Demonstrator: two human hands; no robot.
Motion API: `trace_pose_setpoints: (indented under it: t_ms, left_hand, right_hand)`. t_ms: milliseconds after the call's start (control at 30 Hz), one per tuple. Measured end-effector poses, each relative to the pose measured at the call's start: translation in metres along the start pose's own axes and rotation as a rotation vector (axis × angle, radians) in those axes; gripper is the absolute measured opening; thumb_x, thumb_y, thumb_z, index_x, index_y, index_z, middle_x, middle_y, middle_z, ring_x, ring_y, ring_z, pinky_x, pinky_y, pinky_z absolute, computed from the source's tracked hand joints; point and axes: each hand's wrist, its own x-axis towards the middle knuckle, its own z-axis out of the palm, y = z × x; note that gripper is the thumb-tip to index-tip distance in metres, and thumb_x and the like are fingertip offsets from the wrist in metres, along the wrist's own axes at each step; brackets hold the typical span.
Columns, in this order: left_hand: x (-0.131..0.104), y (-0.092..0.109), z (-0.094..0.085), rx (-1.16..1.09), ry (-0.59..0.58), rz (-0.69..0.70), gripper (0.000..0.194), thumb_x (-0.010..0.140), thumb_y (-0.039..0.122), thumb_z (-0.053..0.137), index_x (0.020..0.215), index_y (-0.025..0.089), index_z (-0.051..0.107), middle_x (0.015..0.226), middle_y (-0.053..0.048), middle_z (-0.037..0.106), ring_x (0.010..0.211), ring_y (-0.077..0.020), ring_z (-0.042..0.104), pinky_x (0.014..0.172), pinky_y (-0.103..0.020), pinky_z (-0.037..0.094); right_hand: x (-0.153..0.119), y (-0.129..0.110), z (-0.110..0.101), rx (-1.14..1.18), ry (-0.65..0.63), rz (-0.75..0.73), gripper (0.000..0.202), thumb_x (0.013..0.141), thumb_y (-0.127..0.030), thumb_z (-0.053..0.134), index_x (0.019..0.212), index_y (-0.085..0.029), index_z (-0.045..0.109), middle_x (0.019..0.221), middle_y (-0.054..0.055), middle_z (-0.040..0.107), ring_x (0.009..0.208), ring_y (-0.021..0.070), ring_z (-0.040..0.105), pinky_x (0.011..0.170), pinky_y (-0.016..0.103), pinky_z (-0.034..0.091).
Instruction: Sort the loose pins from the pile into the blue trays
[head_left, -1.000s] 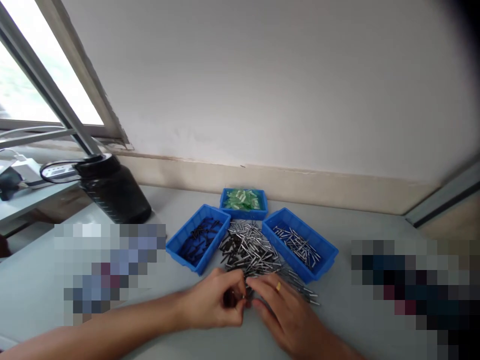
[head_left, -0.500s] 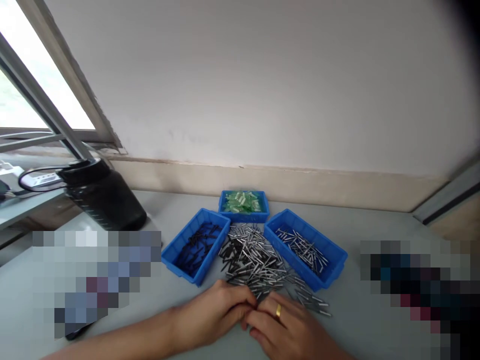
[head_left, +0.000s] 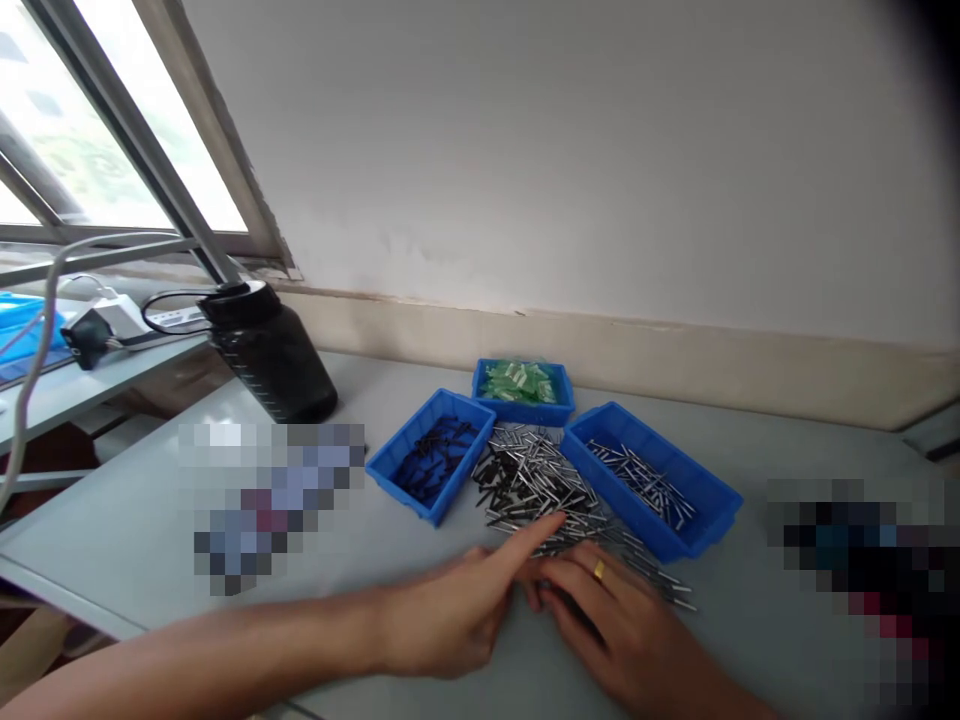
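My left hand (head_left: pixel 469 610) reaches in from the left, its index finger stretched over the near edge of a pile of thin silver metal pins (head_left: pixel 540 465). Its other fingers curl down, mostly hidden, against the fingertips of my right hand (head_left: pixel 619 610). That hand, with a gold ring (head_left: pixel 598 569), is closed with bent fingers at the pile's near side. Whatever lies between the fingers cannot be made out. Dark, screw-like pieces (head_left: pixel 491 478) are mixed into the pile's left side.
Around the pile stand three blue bins: the left bin (head_left: pixel 465 480) holds dark pieces, the right bin (head_left: pixel 637 522) silver pins, the back bin (head_left: pixel 525 411) green translucent pieces. A black bottle (head_left: pixel 281 360) stands left. Blurred-out items (head_left: pixel 281 500) lie at both sides. Behind is a wall (head_left: pixel 570 180).
The view has swung left, so things sit further right in the picture. My left index finger has gone from bent beside the right fingers to stretched out over the pile.
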Motion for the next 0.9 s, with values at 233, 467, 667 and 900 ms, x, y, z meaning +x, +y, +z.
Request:
trace_pose_setpoints:
  t_ms: [233,467,667,900]
  left_hand:
    - [0.000,0.002,0.005,0.127,-0.025,0.011,0.095,0.074,0.003,0.052,0.148,0.021,-0.005,0.107,-0.010,0.068,0.080,-0.0237,0.069,0.059,-0.024,0.051]
    - [0.001,-0.003,0.009,-0.003,-0.031,0.016,0.097,0.073,-0.001,0.050,0.148,0.025,-0.004,0.124,-0.011,0.061,0.100,-0.0266,0.065,0.077,-0.029,0.053]
    - [0.001,-0.009,0.011,-0.157,-0.018,0.006,0.088,0.080,0.002,0.046,0.148,0.026,-0.004,0.125,-0.010,0.058,0.108,-0.0253,0.060,0.089,-0.034,0.048]
    - [0.007,-0.003,0.003,-0.468,0.022,-0.031,0.072,0.084,0.009,0.050,0.146,0.023,0.016,0.096,-0.004,0.065,0.090,-0.0159,0.062,0.080,-0.028,0.050]
  right_hand:
    - [0.006,-0.013,0.004,-0.075,-0.008,-0.120,0.026,0.090,-0.011,0.039,0.106,-0.018,0.058,0.084,0.004,0.065,0.078,0.0150,0.060,0.075,0.028,0.047]
    - [0.006,-0.016,0.007,-0.120,-0.033,-0.120,0.020,0.089,-0.011,0.040,0.099,-0.018,0.057,0.083,0.003,0.063,0.077,0.0166,0.059,0.071,0.029,0.045]
    - [0.015,-0.015,0.009,-0.076,-0.126,-0.068,0.017,0.091,-0.014,0.040,0.080,-0.019,0.052,0.069,0.001,0.057,0.065,0.0153,0.054,0.060,0.028,0.040]
    - [0.015,-0.004,-0.011,0.295,-0.216,0.201,0.013,0.094,-0.020,0.037,0.085,-0.020,0.046,0.078,-0.001,0.059,0.072,0.0114,0.055,0.066,0.024,0.041]
